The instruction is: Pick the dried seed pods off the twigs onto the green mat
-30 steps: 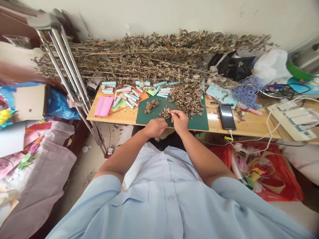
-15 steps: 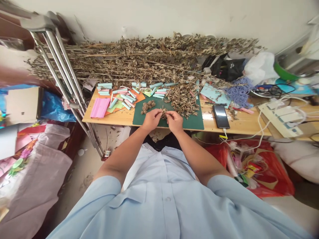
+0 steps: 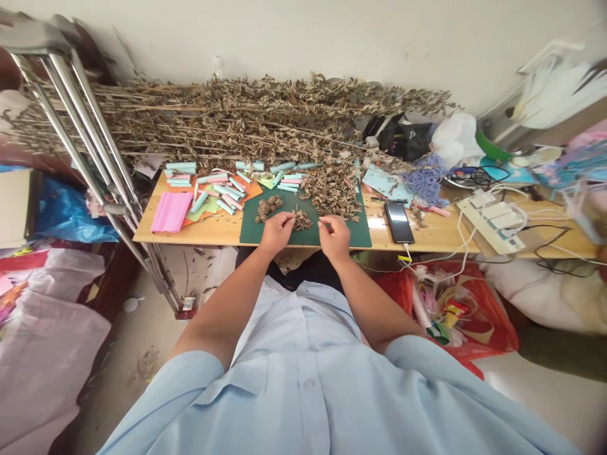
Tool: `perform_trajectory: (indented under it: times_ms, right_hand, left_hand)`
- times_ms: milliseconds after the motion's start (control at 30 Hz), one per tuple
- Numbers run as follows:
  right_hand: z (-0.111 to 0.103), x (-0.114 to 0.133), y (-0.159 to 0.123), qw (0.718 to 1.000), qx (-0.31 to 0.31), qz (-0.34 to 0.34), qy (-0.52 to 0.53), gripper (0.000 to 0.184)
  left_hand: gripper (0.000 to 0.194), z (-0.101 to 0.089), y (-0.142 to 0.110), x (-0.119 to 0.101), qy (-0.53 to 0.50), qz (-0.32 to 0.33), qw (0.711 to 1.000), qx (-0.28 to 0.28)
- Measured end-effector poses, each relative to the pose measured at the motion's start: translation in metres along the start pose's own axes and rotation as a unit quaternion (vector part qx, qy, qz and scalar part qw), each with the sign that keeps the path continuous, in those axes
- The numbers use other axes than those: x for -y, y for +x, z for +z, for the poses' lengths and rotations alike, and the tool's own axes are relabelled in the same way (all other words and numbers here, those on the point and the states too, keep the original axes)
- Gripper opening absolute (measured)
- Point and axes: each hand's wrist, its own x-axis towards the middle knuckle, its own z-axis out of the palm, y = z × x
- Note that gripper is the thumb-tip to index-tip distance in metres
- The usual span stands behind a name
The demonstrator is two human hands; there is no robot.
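Note:
My left hand rests at the near edge of a dark green cutting mat, its fingers curled beside a small clump of dried leaves. My right hand is to the right of that clump, with thumb and fingertips pinched together. Whether either hand holds a fragment is too small to tell. A cluster of dried, curled leaf balls lies beyond my left hand. A larger heap of crumbled dried leaves sits at the mat's far side.
Long dried leafy branches lie along the back of the wooden table. Pale blue paper rolls, pink paper and a smartphone lie on it. Metal crutches lean at left; a red plastic bag sits below right.
My hands have moved apart, and the leaf clump they held together now lies on the mat between them. The whole scene has shifted left in view as my head turned right.

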Motion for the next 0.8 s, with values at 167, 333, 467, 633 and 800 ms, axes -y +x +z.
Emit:
perform_trajectory:
  times_ms: [167,333,467,633,800]
  right_hand:
    - [-0.048,-0.038,0.023,0.992,-0.033,0.033,-0.12,0.015]
    - [-0.065,-0.06,0.039,0.979,0.052,0.101,-0.166,0.025]
    - [-0.062,-0.063,0.042,0.979,0.074,0.106,-0.156,0.021]
    - [-0.063,-0.064,0.043,0.985,0.046,0.118,-0.117,0.019]
    - [-0.064,-0.062,0.046,0.991,-0.016,0.126,-0.05,0.022]
  left_hand:
    - [0.02,0.0,-0.001,-0.003,0.008,0.001,1.0,0.011]
    - [0.02,-0.001,-0.001,-0.005,0.013,0.005,1.0,0.018]
    - [0.02,-0.001,-0.001,-0.005,0.015,0.008,1.0,0.016]
    - [0.019,0.0,-0.002,-0.003,0.016,0.014,1.0,0.017]
    - [0.02,0.0,-0.002,-0.003,0.018,0.018,1.0,0.017]
